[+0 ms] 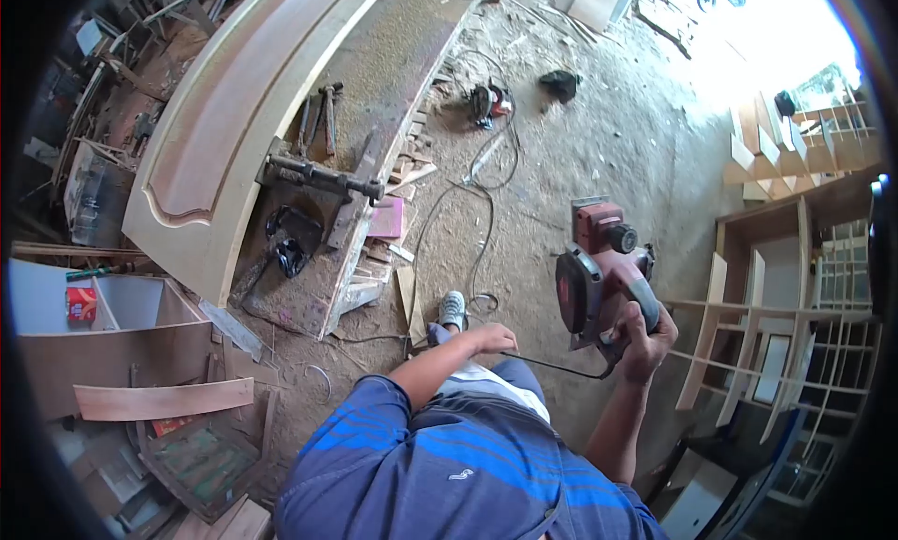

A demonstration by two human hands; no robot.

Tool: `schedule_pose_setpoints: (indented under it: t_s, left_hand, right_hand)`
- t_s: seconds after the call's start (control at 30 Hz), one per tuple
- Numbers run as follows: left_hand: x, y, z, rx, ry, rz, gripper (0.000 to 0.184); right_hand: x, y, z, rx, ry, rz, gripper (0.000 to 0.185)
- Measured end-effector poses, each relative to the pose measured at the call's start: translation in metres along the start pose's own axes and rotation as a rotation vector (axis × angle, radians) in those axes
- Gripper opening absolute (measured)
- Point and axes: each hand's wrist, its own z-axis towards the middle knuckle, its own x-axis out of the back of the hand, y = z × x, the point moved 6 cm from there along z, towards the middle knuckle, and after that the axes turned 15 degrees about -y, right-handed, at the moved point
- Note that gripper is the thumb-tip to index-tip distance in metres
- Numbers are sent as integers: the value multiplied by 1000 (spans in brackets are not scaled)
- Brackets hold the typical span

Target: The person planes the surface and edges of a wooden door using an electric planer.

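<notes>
My right hand point(645, 342) is wrapped round the rear handle of a red and black power planer point(603, 269), held up off the floor at the right of my body. A black cord point(552, 363) runs from the planer toward my left hand point(494, 339), which is in front of my waist with its fingers curled; whether they grip the cord I cannot make out. Ahead and to the left, a wooden door panel point(220, 100) lies on a workbench point(393, 63) strewn with sawdust. A metal clamp point(323, 177) sits at the panel's edge.
On the dusty floor ahead are another power tool point(488, 102), a looping cable point(485, 199) and a black bag point(559, 85). Wooden shelf frames point(758, 302) stand at the right. Scrap wood and a curved board point(164, 399) are at the lower left. Hammers point(329, 119) lie on the bench.
</notes>
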Motion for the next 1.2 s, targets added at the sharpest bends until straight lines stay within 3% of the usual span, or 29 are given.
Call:
schedule_pose_setpoints:
  t_s: [0.1,0.2,0.23,0.37,0.47,0.57,0.63,0.83,0.9,1.0,1.13,1.2]
  left_hand:
    - [13,5,20,19,-31,211,42]
    - [34,-5,6,3,69,100,43]
    - [40,5,5,-205,62,344,38]
    - [48,30,-23,376,298,414,34]
    - [57,18,-16,412,697,403,30]
    - [71,30,-19,562,847,221,29]
    - [74,31,-15,552,937,207,26]
    - [93,29,-17,706,998,183,24]
    - [92,22,-30,774,1027,158,21]
    - [87,-13,-54,740,1155,256,21]
    - [75,-56,-82,879,1175,19,30]
    - [88,-112,-73,746,1319,103,38]
  right_hand:
    - [20,-21,28,47,17,-60,27]
    - [47,-30,40,90,2,-112,31]
    - [59,-30,45,110,0,-105,32]
    - [97,-28,56,145,-33,-46,32]
    - [114,-28,62,173,-54,20,31]
    - [133,-23,69,157,-82,9,32]
    - [137,-23,67,128,-101,76,34]
    - [149,-12,109,153,-201,102,42]
    - [149,-12,131,176,-220,26,36]
    - [149,-16,169,161,-262,0,37]
    - [144,-12,239,112,-342,1,41]
    - [133,-6,283,130,-354,-32,39]
